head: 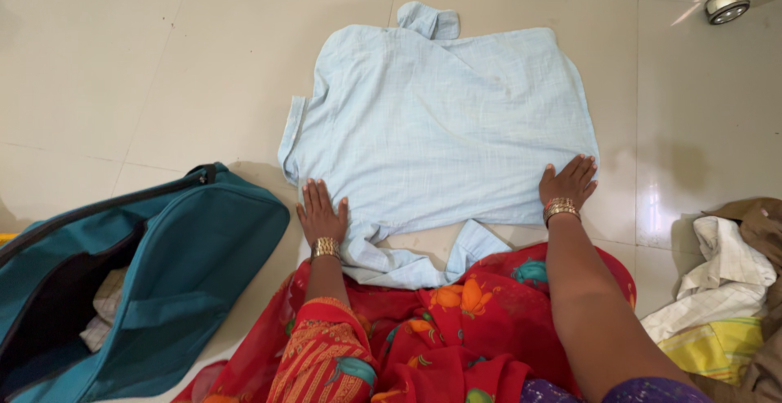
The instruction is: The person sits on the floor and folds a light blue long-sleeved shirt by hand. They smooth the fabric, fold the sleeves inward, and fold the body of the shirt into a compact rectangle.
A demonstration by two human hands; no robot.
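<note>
A pale blue shirt (440,118) lies spread flat on the tiled floor, collar at the far end, sleeves folded in. My left hand (322,211) rests palm down on its near left edge, fingers apart. At the near right edge my right hand (568,181) presses flat on the cloth, fingers spread. Both wrists carry gold bangles. Neither hand grips anything. A cuffed sleeve end lies bunched between my hands, close to my lap.
An open teal bag (163,273) with cloth inside sits at the left. A heap of white, yellow and brown clothes (725,297) lies at the right. A metal caster wheel (727,4) shows at the top right. My red patterned garment (423,338) covers the foreground.
</note>
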